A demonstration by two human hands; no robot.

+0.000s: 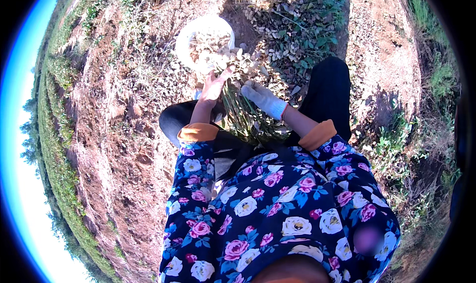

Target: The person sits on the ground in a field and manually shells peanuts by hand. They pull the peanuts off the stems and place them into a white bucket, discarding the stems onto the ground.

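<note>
My left hand (214, 88) is bare and closed around a bundle of peanut plants (237, 107), just below the pods. Its green stems slant down toward my lap, and pale peanut pods (241, 62) cluster at the upper end. Close by on the right is my right hand (266, 99), in a white knit glove with a reddish cuff edge. Its fingers are drawn together beside the stems; whether they pinch anything is hidden. A white bucket (180, 46) holding many peanuts (210, 44) stands directly beyond my left hand, with the pod cluster overlapping its near right rim.
A heap of uprooted leafy plants (310, 27) lies beyond my right knee (331, 77). My left knee (173, 122) is near the bucket. Dry reddish soil (124, 149) with scattered straw spreads left; weeds (396, 139) grow at the right, and a green crop row (57, 149) borders the far left.
</note>
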